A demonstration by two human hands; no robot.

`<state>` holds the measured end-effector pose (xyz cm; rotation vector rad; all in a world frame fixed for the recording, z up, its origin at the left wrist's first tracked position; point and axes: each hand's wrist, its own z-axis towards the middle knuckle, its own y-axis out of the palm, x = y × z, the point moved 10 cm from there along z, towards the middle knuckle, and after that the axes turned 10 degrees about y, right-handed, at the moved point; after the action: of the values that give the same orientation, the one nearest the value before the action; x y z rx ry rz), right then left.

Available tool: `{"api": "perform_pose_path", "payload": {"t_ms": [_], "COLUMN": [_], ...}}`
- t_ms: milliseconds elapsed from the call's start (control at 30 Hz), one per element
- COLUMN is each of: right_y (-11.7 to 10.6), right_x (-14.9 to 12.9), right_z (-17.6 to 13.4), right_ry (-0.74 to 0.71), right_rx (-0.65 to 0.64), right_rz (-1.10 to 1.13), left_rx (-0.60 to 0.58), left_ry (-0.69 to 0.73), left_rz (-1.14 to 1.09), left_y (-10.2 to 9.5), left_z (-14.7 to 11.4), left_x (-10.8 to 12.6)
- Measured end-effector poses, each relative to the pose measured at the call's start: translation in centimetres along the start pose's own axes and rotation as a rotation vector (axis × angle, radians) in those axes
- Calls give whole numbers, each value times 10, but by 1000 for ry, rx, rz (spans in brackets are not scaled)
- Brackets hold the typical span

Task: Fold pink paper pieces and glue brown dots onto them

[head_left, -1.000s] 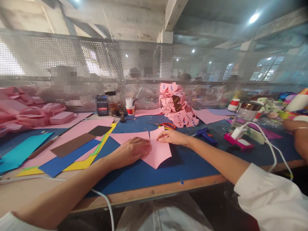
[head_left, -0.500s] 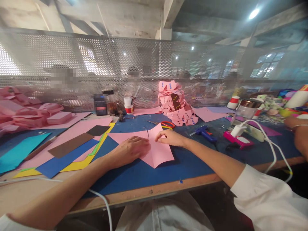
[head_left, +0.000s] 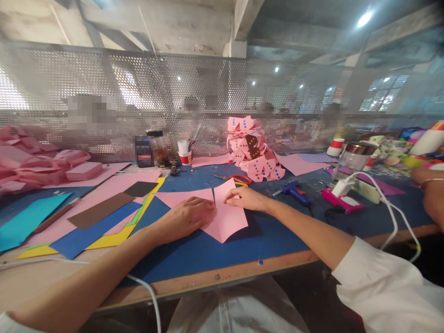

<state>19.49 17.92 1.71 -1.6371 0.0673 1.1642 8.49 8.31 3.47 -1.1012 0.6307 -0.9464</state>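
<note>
A sheet of pink paper [head_left: 227, 222] with a crease and a slit at its top edge lies on the blue table mat in front of me. My left hand [head_left: 194, 212] rests on its left part, fingers together and bent, pressing it down; the fingertips are partly hidden. My right hand [head_left: 249, 199] pinches the paper's right part between thumb and fingers, and that side is slightly raised. Just beyond the paper lie orange-handled scissors [head_left: 240, 179]. To the right of my right hand is a blue glue gun [head_left: 296, 192].
Coloured paper strips [head_left: 104, 210] lie at left, near pink folded pieces [head_left: 38, 157]. A stack of dotted pink pieces [head_left: 248, 148] stands at the back. On the right are a glass jar [head_left: 352, 162], a pink device [head_left: 343, 201], a white cable [head_left: 390, 208] and another person's hand [head_left: 433, 189].
The paper's right side has shifted very slightly left. Both hands keep nearly the same place and hold on it.
</note>
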Motion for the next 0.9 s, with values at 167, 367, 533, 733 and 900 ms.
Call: {"api": "perform_pose_path", "payload": {"t_ms": [167, 367, 533, 733, 900], "right_y": [0, 2, 4, 7, 10], "right_x": [1, -4, -8, -8, -8], "right_z": [-2, -10, -14, -14, -14], "right_ry": [-12, 6, -36, -55, -31], "right_rx": [-27, -115, -169, -183, -214], "right_rz": [72, 137, 114, 63, 17], "left_rx": [-4, -9, -23, -42, -27], "left_ry": [-26, -21, 7, 0, -12], "left_rz": [-8, -44, -53, -53, -54], "left_y": [0, -1, -2, 0, 0], "left_z": [-1, 2, 4, 4, 2], "left_x": [0, 7, 12, 10, 7]}}
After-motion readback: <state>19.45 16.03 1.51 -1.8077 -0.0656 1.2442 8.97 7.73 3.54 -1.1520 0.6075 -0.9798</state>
